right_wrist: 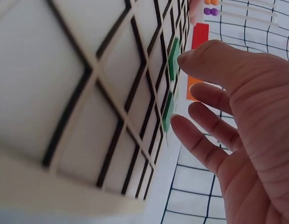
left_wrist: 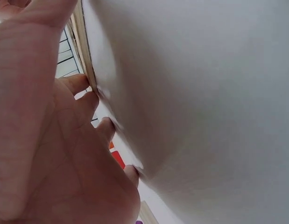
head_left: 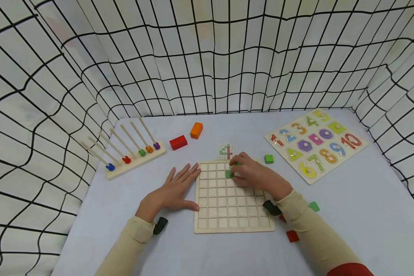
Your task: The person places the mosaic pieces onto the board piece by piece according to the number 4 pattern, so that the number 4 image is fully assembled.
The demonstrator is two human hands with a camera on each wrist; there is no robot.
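Note:
A wooden grid board lies flat on the white table. My left hand is spread along its left edge, fingertips and thumb right at the rim; the left wrist view shows the fingers against the board's side. Over the upper right of the grid is my right hand, fingers relaxed. A green square tile sits in a cell by its fingertips, partly covered. In the right wrist view, the thumb comes right up to one green tile and a fingertip is close to another green tile.
Above the board lies a small card with a coloured grid pattern. A green tile stack, red tile and number puzzle are right. A peg stand with beads, red block and orange block stand left and behind.

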